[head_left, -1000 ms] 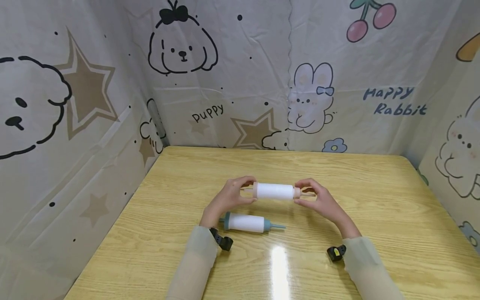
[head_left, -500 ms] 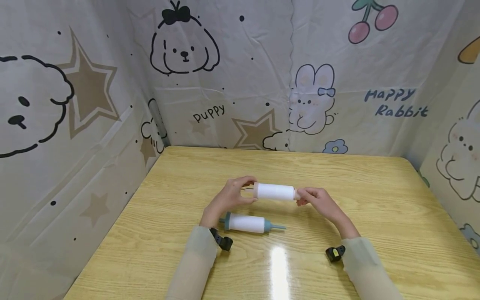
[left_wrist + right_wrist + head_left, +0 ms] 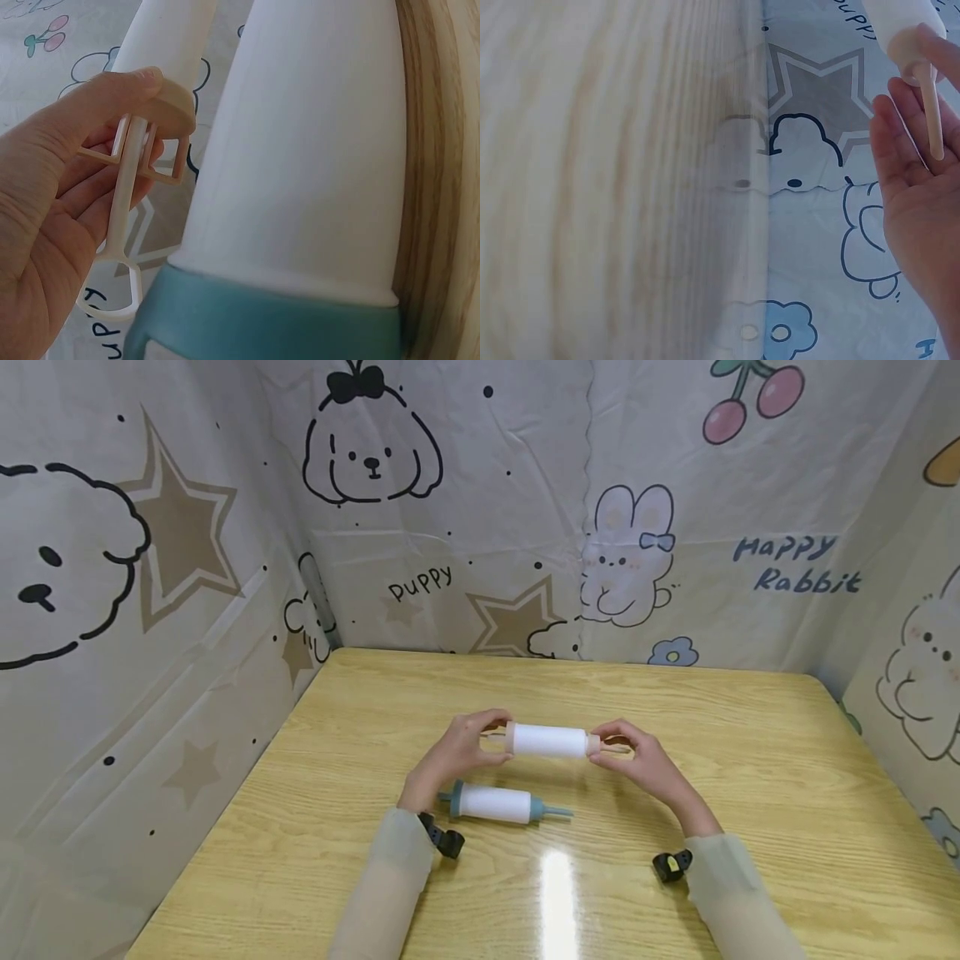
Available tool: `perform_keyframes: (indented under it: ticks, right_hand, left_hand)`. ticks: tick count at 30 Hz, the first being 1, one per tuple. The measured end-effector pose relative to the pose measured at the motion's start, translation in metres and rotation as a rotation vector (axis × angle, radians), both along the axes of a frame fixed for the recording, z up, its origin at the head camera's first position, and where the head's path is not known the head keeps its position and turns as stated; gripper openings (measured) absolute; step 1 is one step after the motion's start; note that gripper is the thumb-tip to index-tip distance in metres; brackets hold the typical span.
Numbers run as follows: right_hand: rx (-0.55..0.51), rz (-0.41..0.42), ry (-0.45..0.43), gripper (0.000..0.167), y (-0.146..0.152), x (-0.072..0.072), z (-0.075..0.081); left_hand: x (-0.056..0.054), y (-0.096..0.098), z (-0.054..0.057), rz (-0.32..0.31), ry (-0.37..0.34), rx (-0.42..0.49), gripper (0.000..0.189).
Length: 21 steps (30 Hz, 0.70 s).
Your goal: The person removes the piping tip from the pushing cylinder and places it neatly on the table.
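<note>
A syringe [image 3: 550, 741] with a white barrel and peach ends lies level between both hands above the table. My left hand [image 3: 459, 748] holds its plunger end, thumb on the peach cap [image 3: 174, 107]. In the left wrist view, square finger loops and a white plunger rod [image 3: 126, 187] with a ring handle run past the palm. My right hand [image 3: 643, 763] pinches the collar at the other end, and the long peach nozzle [image 3: 931, 112] points toward its palm. Nearer me, a second syringe [image 3: 493, 804] with teal ends rests on the table beside the left wrist.
The wood-grain table [image 3: 300, 860] meets a printed cloth [image 3: 465, 527] hanging at its back and sides. A small black camera [image 3: 447, 842] sits on the left wrist and another camera [image 3: 671, 865] on the right.
Half a second ago the right fingers were bunched and turned over the nozzle end; now they are spread round the collar with the nozzle showing again. Left hand and teal syringe stay put.
</note>
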State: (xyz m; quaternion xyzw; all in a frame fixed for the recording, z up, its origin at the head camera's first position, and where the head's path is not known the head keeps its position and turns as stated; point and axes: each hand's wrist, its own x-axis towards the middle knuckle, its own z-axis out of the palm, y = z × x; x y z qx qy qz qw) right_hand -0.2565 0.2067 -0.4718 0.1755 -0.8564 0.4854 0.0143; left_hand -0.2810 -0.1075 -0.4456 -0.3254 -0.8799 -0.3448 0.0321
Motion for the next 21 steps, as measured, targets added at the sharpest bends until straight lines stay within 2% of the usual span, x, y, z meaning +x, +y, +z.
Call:
perform_keyframes:
  ticks: [7,15,21]
  right_hand:
    - [0.023,0.005,0.09,0.034,-0.0019,-0.0002,0.0032]
    - [0.027,0.006,0.094,0.035,-0.0027,0.0014,0.0029]
    - [0.032,-0.011,0.096,0.035,-0.001,0.0018,0.0025]
  left_hand:
    - [-0.0005,0.0001,0.0004,-0.007,-0.011,0.014,0.053]
    - [0.0008,-0.0004,0.0019,-0.007,-0.002,0.006,0.052]
    - [0.002,-0.0034,0.0026,0.03,-0.031,-0.012,0.053]
